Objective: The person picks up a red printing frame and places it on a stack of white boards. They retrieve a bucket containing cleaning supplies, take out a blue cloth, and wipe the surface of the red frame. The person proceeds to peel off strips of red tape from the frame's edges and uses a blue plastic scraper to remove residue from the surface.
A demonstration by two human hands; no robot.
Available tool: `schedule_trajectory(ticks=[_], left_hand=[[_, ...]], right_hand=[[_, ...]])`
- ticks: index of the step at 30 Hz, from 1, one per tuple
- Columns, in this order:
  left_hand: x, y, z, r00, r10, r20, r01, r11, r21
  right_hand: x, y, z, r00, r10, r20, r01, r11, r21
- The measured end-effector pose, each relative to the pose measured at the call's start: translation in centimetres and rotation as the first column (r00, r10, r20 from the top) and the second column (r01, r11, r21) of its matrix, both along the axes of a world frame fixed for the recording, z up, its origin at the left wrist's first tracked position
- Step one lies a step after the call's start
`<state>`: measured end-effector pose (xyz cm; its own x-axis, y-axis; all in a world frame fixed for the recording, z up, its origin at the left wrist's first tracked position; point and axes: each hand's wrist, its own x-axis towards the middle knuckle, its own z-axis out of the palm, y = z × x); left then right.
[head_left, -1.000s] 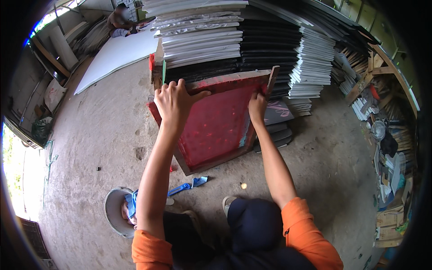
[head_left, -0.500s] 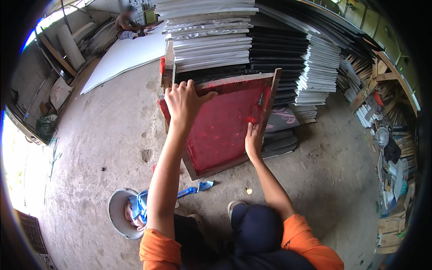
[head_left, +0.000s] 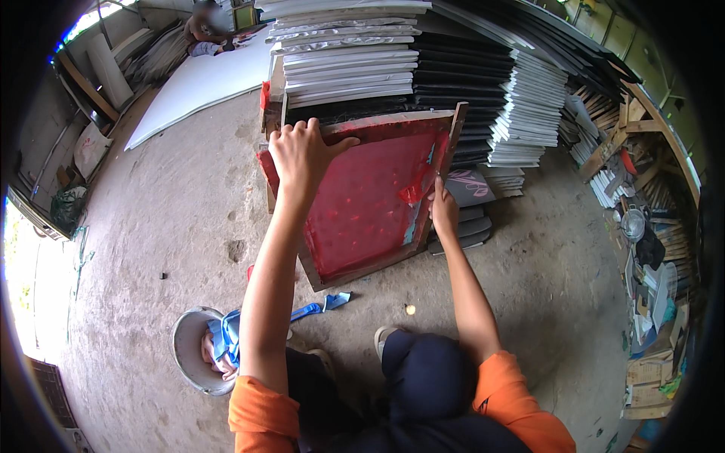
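A red-stained wooden printing screen frame (head_left: 370, 204) is held tilted above the concrete floor, in front of tall stacks of boards. My left hand (head_left: 302, 155) grips its top edge near the left corner, fingers curled over the wood. My right hand (head_left: 443, 211) holds the frame's right side, next to a patch of red and blue tape. The frame's lower corner hangs near the floor in front of my knees.
White and black board stacks (head_left: 423, 68) rise behind the frame. A grey bucket (head_left: 189, 351) with blue cloth sits at my left, blue scraps (head_left: 321, 306) lie beside it. A large white sheet (head_left: 204, 79) lies far left, where another person crouches. Cluttered shelves (head_left: 642, 226) line the right.
The frame has swung more upright and a little rightward. My right hand slid from the top right corner down the right side; my left hand stays on the top edge.
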<state>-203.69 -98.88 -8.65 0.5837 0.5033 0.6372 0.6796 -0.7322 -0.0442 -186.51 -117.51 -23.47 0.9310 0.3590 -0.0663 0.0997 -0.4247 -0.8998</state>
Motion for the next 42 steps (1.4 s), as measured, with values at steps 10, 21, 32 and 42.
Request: schedule_trajectory(ticks=[10, 21, 32, 42], left_hand=[[-0.3, -1.4, 0.0, 1.0, 0.008, 0.023, -0.008, 1.0, 0.023], [0.4, -1.1, -0.2, 0.998, -0.018, 0.062, 0.014, 0.998, 0.062], [0.4, -0.7, -0.1, 1.0, 0.005, 0.001, -0.005, 0.999, 0.032], [0.0, -1.0, 0.0, 1.0, -0.001, 0.004, 0.001, 1.0, 0.028]], right_hand=[[-0.2, 3.4, -3.5, 0.872, -0.106, 0.478, 0.207, 0.964, -0.165], [-7.8, 0.1, -13.8, 0.935, 0.327, 0.138, -0.209, 0.82, -0.533], [-4.6, -2.9, -8.6, 0.644, -0.029, 0.765, 0.194, 0.973, -0.126], [-1.3, -2.3, -8.1, 0.375, 0.243, 0.895, -0.1, 0.97, -0.221]])
